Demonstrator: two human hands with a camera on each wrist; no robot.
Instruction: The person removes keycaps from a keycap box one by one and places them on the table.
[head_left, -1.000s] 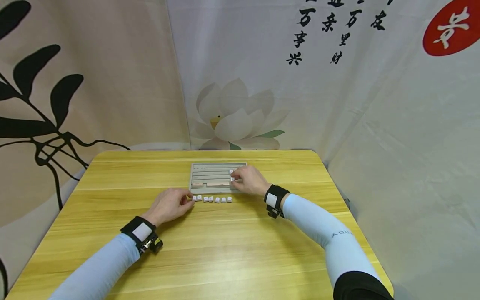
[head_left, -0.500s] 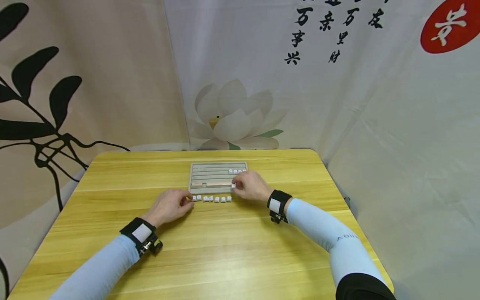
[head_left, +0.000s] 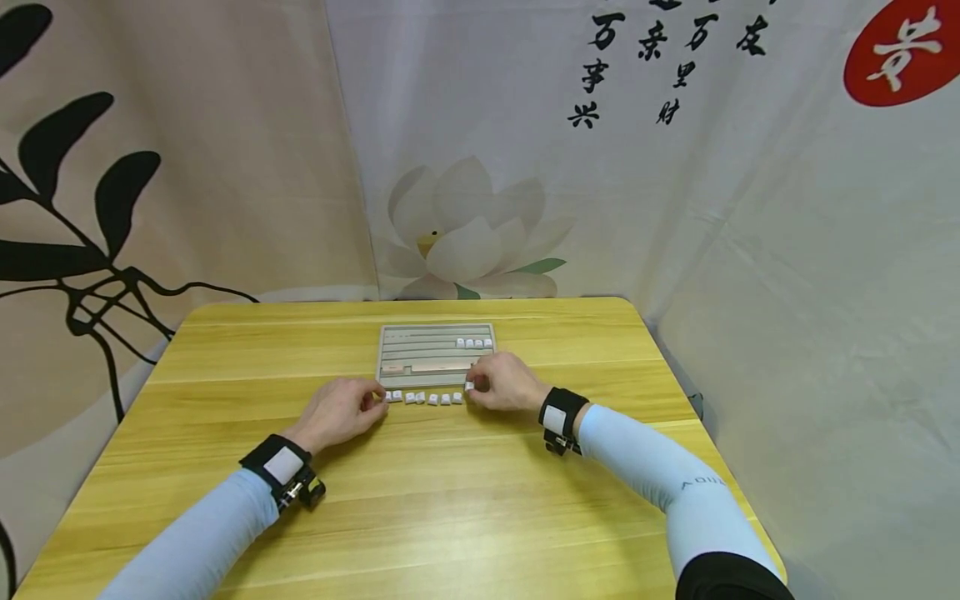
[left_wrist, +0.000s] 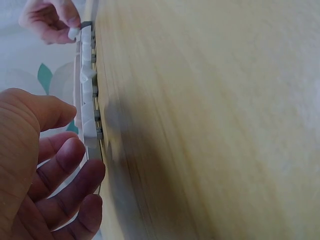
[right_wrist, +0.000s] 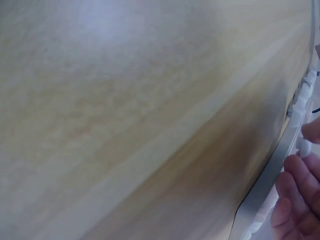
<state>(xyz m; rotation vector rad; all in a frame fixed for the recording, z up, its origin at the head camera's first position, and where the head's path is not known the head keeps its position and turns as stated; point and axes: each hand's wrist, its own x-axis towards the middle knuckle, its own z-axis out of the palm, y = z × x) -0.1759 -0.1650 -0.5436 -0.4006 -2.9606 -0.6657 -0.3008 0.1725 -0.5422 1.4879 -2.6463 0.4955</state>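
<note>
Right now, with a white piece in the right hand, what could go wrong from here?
The white piece, small and pinched in the right hand, might slip. Lowered here, it could bump the nearby row of white pieces. The left hand, close to the row's left end, could disturb it.

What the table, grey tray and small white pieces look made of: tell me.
Table: wood or wood-look laminate, satin; yellow streaked grain, soft glare.
Grey tray: probably matte plastic, from its even, dull color; painted metal possible.
Small white pieces: likely hard plastic, smooth, from their plain, uniform, blocky look.
</note>
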